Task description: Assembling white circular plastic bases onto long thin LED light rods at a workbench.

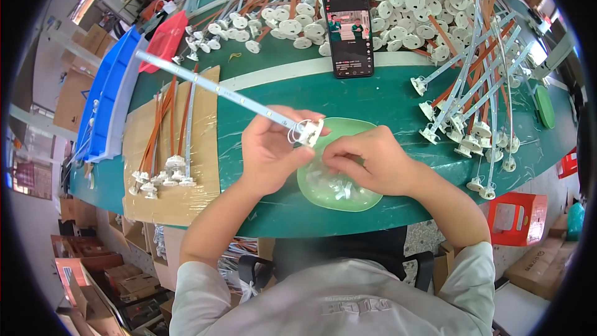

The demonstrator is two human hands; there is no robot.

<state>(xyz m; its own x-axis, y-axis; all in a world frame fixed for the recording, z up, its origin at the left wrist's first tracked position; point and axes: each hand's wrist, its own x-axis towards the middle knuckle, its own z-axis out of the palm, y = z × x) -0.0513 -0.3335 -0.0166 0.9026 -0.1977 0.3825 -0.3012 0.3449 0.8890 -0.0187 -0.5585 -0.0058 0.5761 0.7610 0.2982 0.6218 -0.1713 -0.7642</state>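
My left hand (264,152) grips an LED light strip (227,93) by the white round base (313,132) at its lower end. The strip slants up to the far left, and a thin white wire loops beside the base. Close by on the right, my right hand (373,160) is closed in a pinch over a light green bowl (309,196). Whatever its fingertips hold, if anything, is hidden. Small white and clear pieces (341,190) lie in the bowl, which sits near the table's front edge.
Many white-based strips (410,40) are heaped along the back. More lie in a pile (472,130) at the right and on a cardboard sheet (205,199) at the left. A phone (348,65) stands behind the bowl. Blue (102,140) and red (168,34) bins line the left.
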